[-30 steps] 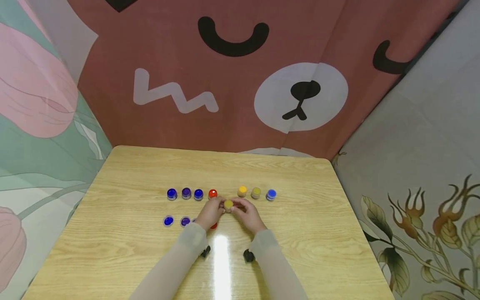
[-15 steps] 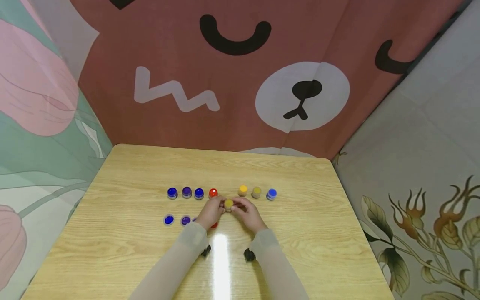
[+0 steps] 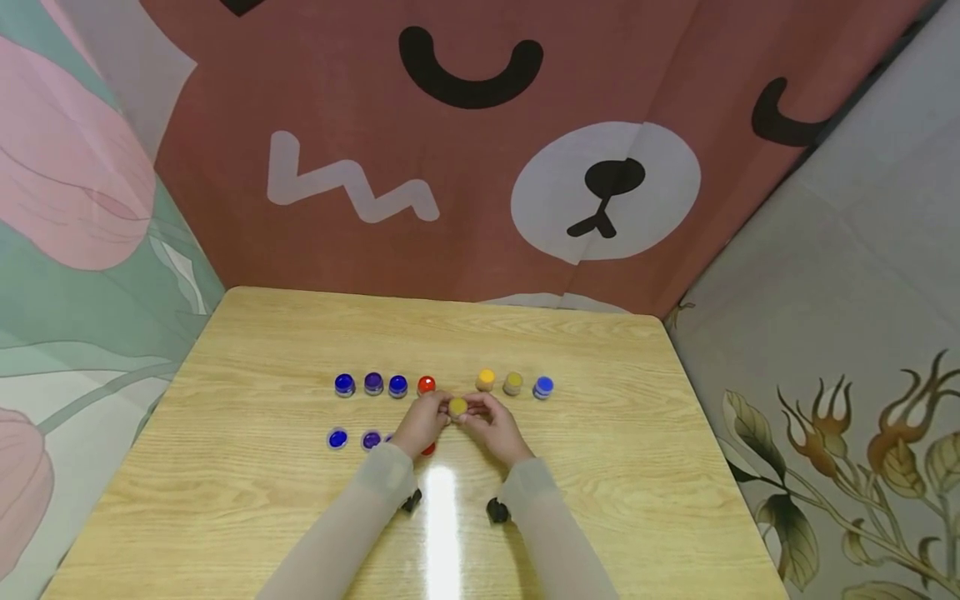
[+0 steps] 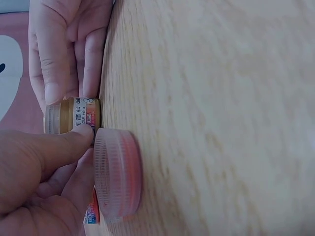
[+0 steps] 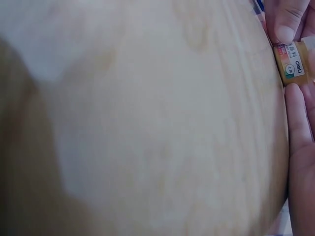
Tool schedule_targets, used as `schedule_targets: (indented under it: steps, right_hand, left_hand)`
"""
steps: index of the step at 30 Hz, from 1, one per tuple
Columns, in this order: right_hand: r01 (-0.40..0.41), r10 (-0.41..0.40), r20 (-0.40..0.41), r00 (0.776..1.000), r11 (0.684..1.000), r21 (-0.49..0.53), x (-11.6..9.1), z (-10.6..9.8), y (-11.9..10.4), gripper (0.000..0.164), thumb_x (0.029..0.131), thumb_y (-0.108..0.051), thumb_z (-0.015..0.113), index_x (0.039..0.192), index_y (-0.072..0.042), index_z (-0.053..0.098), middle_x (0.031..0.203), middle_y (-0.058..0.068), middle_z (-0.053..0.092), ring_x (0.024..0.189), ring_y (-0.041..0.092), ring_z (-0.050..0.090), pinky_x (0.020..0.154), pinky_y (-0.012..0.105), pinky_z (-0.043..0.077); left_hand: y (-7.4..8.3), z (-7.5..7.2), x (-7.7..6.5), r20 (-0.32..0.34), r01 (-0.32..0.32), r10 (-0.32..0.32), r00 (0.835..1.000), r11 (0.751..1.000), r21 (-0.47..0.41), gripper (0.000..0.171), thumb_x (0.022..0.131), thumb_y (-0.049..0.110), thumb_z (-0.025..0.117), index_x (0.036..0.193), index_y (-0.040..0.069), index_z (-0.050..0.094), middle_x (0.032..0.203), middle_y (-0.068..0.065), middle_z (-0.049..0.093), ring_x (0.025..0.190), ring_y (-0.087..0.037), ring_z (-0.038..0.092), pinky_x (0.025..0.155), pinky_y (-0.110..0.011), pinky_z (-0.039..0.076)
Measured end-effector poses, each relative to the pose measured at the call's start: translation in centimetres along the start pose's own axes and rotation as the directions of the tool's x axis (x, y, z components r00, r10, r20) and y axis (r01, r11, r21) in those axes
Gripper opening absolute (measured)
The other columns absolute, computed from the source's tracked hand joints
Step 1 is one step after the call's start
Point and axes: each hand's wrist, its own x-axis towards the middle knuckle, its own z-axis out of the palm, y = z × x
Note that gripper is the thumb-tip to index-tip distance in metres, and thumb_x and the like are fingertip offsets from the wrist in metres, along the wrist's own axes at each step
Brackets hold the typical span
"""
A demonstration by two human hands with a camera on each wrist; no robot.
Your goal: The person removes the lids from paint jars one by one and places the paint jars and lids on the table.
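A small paint jar (image 3: 457, 407) with a dull yellow top stands between both hands, near the middle of the table. In the left wrist view the labelled jar (image 4: 78, 110) touches the wood. My left hand (image 3: 422, 423) pinches its side, the thumb (image 4: 78, 137) lying over the label. From the other side my right hand (image 3: 497, 429) pinches it, fingertips near the clear-rimmed lid. The right wrist view shows the label of the jar (image 5: 294, 61) between the two hands. A red lid with a clear ridged rim (image 4: 110, 172) stands close to the left hand.
Behind the hands are a red paint jar (image 3: 426, 385) and several blue and purple jars (image 3: 373, 383). To the right stand a yellow-orange jar (image 3: 485, 380), an olive jar (image 3: 512, 383) and a blue jar (image 3: 543, 387). Blue (image 3: 337, 438) and purple (image 3: 371, 440) lids lie nearer on the left.
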Motion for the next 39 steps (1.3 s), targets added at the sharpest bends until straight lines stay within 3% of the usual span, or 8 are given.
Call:
schedule_targets:
  steps: [4,12,18,21,24,28,34,39]
  right_hand:
    - [0.014,-0.015,-0.013,1.000,0.998,-0.057,-0.1,0.1,-0.3,0.034,0.096,-0.003,0.066,0.129,0.003,0.062,0.122,0.018,0.065,0.110,0.029,0.061,0.096,0.031,0.052]
    - [0.001,-0.002,-0.008,1.000,0.997,-0.075,-0.3,0.1,-0.7,0.036,0.099,-0.005,0.063,0.134,0.005,0.059,0.123,0.020,0.064,0.110,0.025,0.060,0.097,0.030,0.051]
    - [-0.036,0.038,-0.039,0.999,0.998,0.047,-0.4,-0.1,-0.8,0.037,0.103,-0.005,0.056,0.137,0.011,0.051,0.130,0.031,0.056,0.112,0.030,0.061,0.098,0.032,0.053]
    - [0.028,-0.021,-0.108,0.994,0.997,0.070,-0.2,0.0,-0.1,0.029,0.102,0.000,0.056,0.127,0.014,0.056,0.128,0.033,0.055,0.109,0.038,0.062,0.094,0.033,0.057]
    - [0.157,-0.158,-0.161,0.974,0.987,-0.021,0.3,0.2,1.0,0.020,0.098,0.005,0.060,0.116,0.014,0.064,0.123,0.033,0.058,0.111,0.045,0.061,0.092,0.032,0.058]
    - [0.267,-0.281,-0.154,0.947,0.958,-0.108,1.0,0.4,2.3,0.018,0.092,0.005,0.069,0.110,0.009,0.071,0.120,0.027,0.063,0.116,0.043,0.058,0.097,0.030,0.055]
    - [0.258,-0.281,-0.126,0.951,0.950,-0.175,1.3,0.6,2.5,0.015,0.088,-0.001,0.077,0.103,0.001,0.077,0.114,0.014,0.071,0.111,0.031,0.064,0.094,0.026,0.056]
    - [0.224,-0.250,-0.104,0.963,0.951,-0.212,1.3,0.5,2.3,0.018,0.085,0.000,0.079,0.104,-0.002,0.078,0.114,0.010,0.072,0.110,0.029,0.066,0.091,0.025,0.057]
  left_hand:
    - [0.1,0.0,-0.1,0.000,0.003,-0.003,1.000,1.000,-0.002,0.030,0.089,-0.014,0.065,0.119,-0.011,0.064,0.110,-0.020,0.069,0.101,-0.032,0.067,0.089,-0.042,0.058]
    - [-0.1,0.0,-0.1,-0.016,-0.013,0.013,1.000,1.000,0.001,0.030,0.088,-0.015,0.065,0.117,-0.011,0.064,0.109,-0.020,0.069,0.101,-0.032,0.067,0.089,-0.043,0.058]
    - [-0.4,0.1,-0.1,-0.021,-0.022,0.023,1.000,1.000,0.012,0.032,0.087,-0.014,0.066,0.119,-0.012,0.063,0.110,-0.022,0.069,0.101,-0.034,0.068,0.089,-0.043,0.058]
    - [-0.3,0.1,-0.1,-0.017,-0.027,0.027,0.999,1.000,0.010,0.032,0.087,-0.013,0.066,0.119,-0.012,0.063,0.111,-0.023,0.069,0.101,-0.034,0.068,0.089,-0.043,0.058]
    - [-0.2,0.0,-0.2,-0.012,-0.024,0.025,1.000,1.000,0.014,0.032,0.088,-0.012,0.067,0.119,-0.012,0.063,0.110,-0.022,0.069,0.101,-0.034,0.067,0.090,-0.043,0.058]
    - [-0.2,-0.1,-0.2,-0.006,-0.011,0.012,1.000,1.000,0.026,0.031,0.089,-0.010,0.067,0.120,-0.010,0.064,0.110,-0.020,0.069,0.101,-0.032,0.067,0.089,-0.043,0.058]
    - [0.0,-0.1,-0.2,0.000,-0.016,0.016,1.000,0.999,0.040,0.029,0.091,-0.007,0.068,0.119,-0.010,0.064,0.109,-0.020,0.070,0.101,-0.032,0.068,0.088,-0.041,0.058]
    - [0.3,-0.1,-0.3,0.002,-0.002,0.002,1.000,0.999,0.043,0.028,0.091,-0.008,0.068,0.118,-0.010,0.065,0.107,-0.019,0.069,0.100,-0.032,0.067,0.088,-0.042,0.058]
